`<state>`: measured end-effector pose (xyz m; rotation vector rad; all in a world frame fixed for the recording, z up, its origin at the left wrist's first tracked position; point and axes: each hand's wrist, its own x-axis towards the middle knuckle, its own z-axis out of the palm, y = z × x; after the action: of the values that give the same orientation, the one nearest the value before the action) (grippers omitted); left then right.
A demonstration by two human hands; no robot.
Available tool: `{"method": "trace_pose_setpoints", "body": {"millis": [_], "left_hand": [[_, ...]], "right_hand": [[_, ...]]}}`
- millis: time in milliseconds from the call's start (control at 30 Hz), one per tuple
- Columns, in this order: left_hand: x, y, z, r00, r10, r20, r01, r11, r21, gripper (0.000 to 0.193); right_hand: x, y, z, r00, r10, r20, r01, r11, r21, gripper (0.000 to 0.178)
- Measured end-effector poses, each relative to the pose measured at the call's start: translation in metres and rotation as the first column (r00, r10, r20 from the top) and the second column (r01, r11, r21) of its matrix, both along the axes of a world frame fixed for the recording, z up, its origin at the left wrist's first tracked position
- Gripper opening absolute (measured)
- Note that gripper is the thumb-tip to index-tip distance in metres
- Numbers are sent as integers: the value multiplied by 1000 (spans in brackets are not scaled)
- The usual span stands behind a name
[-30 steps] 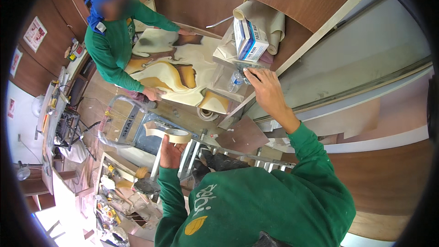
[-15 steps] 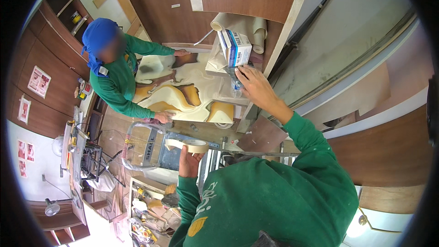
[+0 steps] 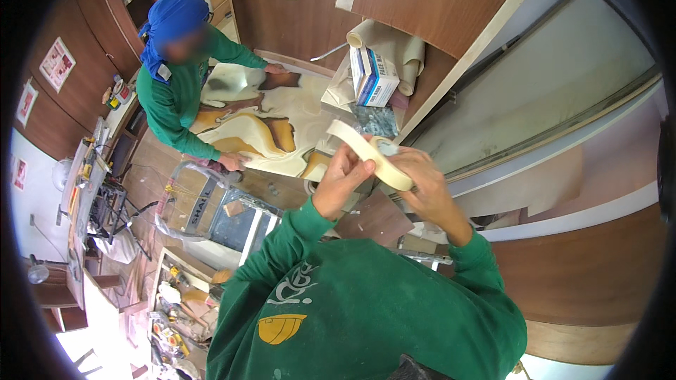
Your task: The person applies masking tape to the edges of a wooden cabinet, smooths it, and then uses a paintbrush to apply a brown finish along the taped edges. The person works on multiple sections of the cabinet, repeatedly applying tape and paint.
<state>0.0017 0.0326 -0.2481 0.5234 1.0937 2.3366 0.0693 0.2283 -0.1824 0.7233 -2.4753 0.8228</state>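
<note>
In front of my chest, my left hand [image 3: 345, 181] is closed around a roll of cream masking tape [image 3: 391, 172], thumb pressed against its side. A loose strip of the tape sticks out toward the upper left. My right hand [image 3: 427, 184] is closed beside the roll, its fingers curled. Against those fingers, behind the tape, shows a small clear plastic thing [image 3: 386, 146], partly hidden; its exact kind cannot be made out. Past the hands lies a large glossy panel [image 3: 264, 123] with a swirled cream, brown and amber pattern.
A co-worker in a blue head cloth [image 3: 176, 21] has both hands on the panel. A mask box [image 3: 373, 77] and rolled sheets [image 3: 412, 63] occupy the shelf. A stepladder [image 3: 204, 204] stands below left, near a crate of tools [image 3: 165, 260]. Glass [image 3: 535, 84] lies right.
My right hand has left the shelf by the mask box and come to the tape. My left hand has raised the roll toward it. The view has shifted; the co-worker still touches the panel.
</note>
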Motion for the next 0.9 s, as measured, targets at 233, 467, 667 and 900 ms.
{"method": "trace_pose_setpoints", "body": {"millis": [233, 467, 667, 900], "left_hand": [[-73, -8, 62, 949, -36, -312, 30, 999, -25, 60], [-85, -11, 100, 930, 11, -367, -16, 1000, -9, 34], [-87, -8, 105, 917, 163, -363, -155, 987, 51, 20], [-103, -17, 123, 755, 281, -592, -327, 945, 32, 13]], "right_hand": [[4, 42, 86, 984, -14, -179, 68, 952, 299, 36], [-8, 37, 119, 957, 13, -289, 116, 898, 424, 38], [-15, 37, 129, 941, 30, -338, 142, 871, 471, 42], [-6, 35, 133, 938, -20, -345, 190, 863, 467, 58]]}}
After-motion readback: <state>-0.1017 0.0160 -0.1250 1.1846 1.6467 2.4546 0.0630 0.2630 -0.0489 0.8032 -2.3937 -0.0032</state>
